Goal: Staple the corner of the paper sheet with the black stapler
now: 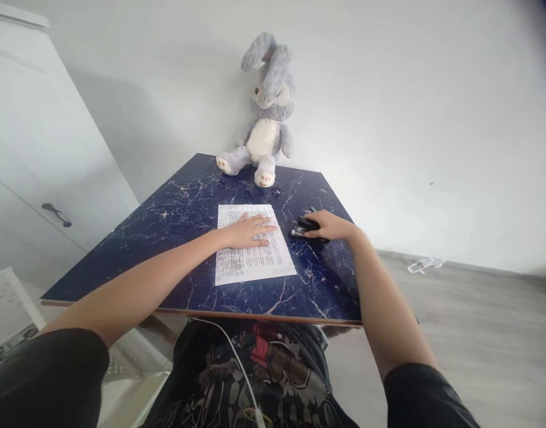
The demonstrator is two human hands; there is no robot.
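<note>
A printed sheet of paper (250, 264) lies on the dark blue marbled table (179, 208). My left hand (248, 230) rests flat across the upper part of the sheet, palm down with the fingers spread. To the right of the paper, my right hand (329, 226) is closed around a black stapler (306, 223), its thumb and fingers on the two sides. The stapler sits at the tabletop, its front end pointing left toward the sheet. My right hand hides part of its body.
A grey plush rabbit (264, 137) sits at the table's far edge against the white wall. On the left stands a white cabinet (41, 148) with a dark handle. A white cable (232, 345) hangs over my shirt. A small white object (426, 265) lies on the floor at right.
</note>
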